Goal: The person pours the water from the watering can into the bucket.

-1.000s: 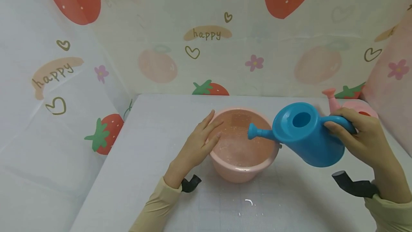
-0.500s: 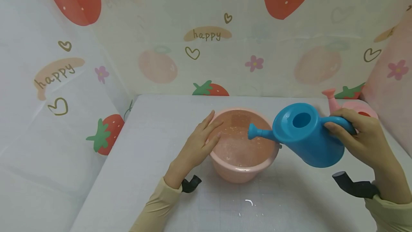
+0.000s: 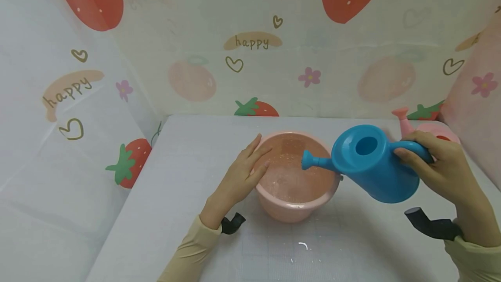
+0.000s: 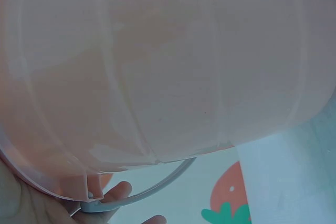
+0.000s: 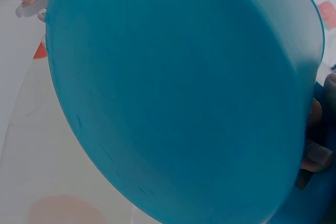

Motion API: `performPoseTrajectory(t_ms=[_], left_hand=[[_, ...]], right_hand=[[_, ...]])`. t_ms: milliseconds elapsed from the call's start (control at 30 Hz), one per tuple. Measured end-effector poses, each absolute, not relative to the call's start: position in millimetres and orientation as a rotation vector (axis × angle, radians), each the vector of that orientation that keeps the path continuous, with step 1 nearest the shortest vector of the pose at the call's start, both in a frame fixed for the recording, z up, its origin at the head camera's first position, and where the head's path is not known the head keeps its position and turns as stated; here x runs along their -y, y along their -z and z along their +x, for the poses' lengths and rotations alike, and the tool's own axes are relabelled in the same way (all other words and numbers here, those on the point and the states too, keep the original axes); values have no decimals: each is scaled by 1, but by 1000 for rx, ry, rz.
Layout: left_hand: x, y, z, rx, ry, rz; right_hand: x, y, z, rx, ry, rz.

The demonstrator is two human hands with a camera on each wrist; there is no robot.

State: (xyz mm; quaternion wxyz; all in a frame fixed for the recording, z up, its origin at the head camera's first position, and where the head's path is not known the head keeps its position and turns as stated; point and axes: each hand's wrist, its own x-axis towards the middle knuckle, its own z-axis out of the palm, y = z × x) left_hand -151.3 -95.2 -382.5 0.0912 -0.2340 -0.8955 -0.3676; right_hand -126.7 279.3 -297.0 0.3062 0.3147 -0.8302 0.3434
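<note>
In the head view my right hand (image 3: 444, 166) grips the handle of a blue watering can (image 3: 375, 164). The can is tilted, its spout reaching over a pink bucket (image 3: 289, 214). Inside the bucket lies water (image 3: 291, 182) with small bright specks. My left hand (image 3: 238, 173) rests on the bucket's left rim with its fingers extended. From the left wrist, the ribbed bucket wall (image 4: 168, 66) fills most of the view, with a grey bail handle (image 4: 152, 190) by the fingers. The can's blue underside (image 5: 178, 98) hides most of the right wrist view; a few fingertips show at its right.
A pink watering can (image 3: 430, 127) stands at the table's back right, partly behind my right hand. White marks (image 3: 302, 245) lie on the table (image 3: 195, 156) in front of the bucket. Printed sheets (image 3: 250, 3) enclose the back and sides.
Both hands, the blue watering can and the bucket hold the same places. Only the specks and glints on the water look different.
</note>
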Motion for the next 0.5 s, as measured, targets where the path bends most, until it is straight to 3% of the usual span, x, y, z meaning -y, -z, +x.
performPoseTrajectory(t_ms=[500], left_hand=[[95, 384, -153, 2675, 1068, -691]], right_hand=[[-278, 296, -127, 2196, -914, 825]])
